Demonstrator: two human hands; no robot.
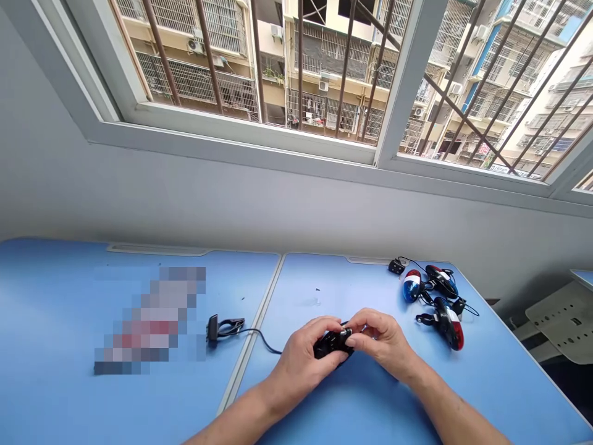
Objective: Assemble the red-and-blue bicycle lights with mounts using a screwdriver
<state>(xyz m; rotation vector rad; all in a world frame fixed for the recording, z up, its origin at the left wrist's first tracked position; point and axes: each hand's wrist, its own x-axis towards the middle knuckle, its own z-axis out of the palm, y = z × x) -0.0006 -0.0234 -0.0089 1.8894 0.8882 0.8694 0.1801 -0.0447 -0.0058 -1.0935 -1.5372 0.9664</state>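
My left hand (308, 352) is wrapped round a small black device (330, 345) above the blue table. The fingertips of my right hand (382, 340) pinch at the device's right end, where a small shiny piece (345, 334) shows. My fingers cover much of the device. A thin black cable (264, 339) runs left from my left hand to a black clip-like part (225, 327), which lies on the table left of the seam.
Several red, white and blue lights with black mounts (447, 321) lie at the right back, beside a small black box (396, 266). A pixelated item (152, 321) is on the left. The blue table (185, 408) meets a wall below barred windows.
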